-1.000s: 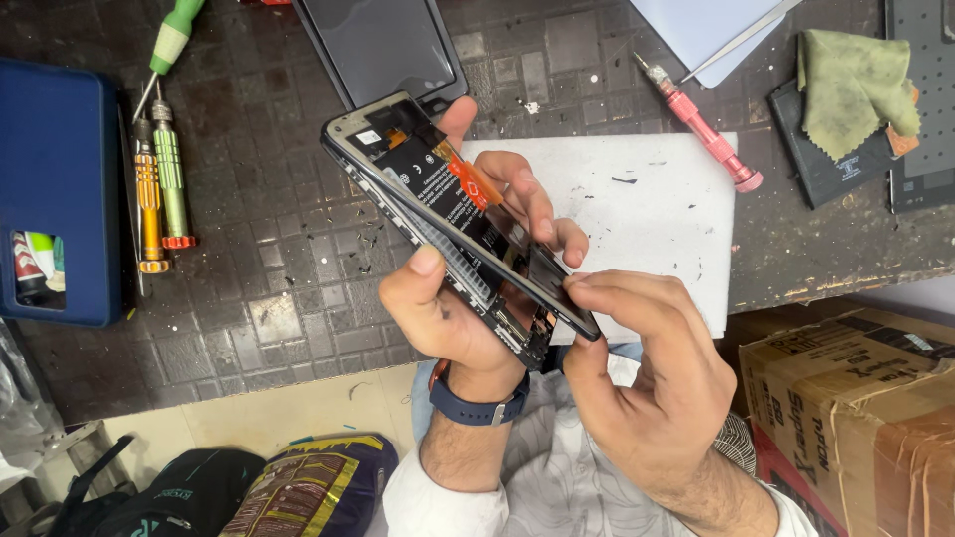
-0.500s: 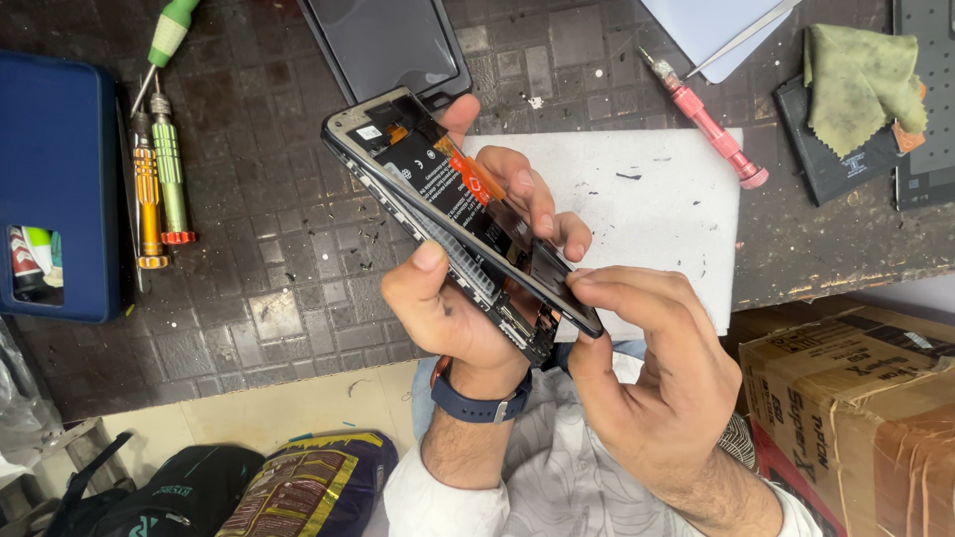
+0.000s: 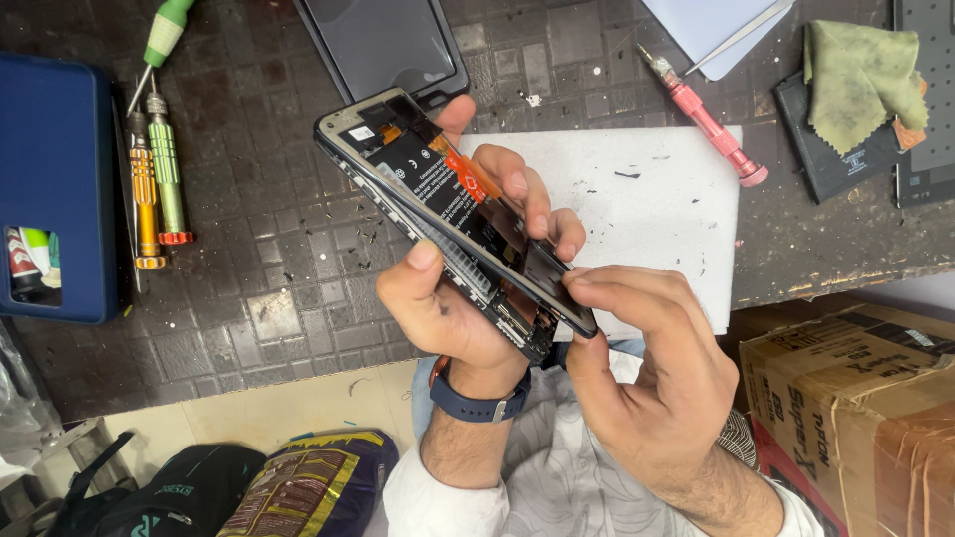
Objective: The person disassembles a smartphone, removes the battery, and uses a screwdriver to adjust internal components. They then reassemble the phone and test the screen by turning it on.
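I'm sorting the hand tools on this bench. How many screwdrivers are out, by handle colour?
Green: 2, a bright one and an olive one
Orange: 1
Pink: 1
Total: 4

Opened phone (image 3: 453,214) at frame centre above the table (image 3: 259,298); screwdrivers (image 3: 154,184) left, box (image 3: 50,189) far left, cloth (image 3: 860,85) upper right, carton (image 3: 856,398) lower right
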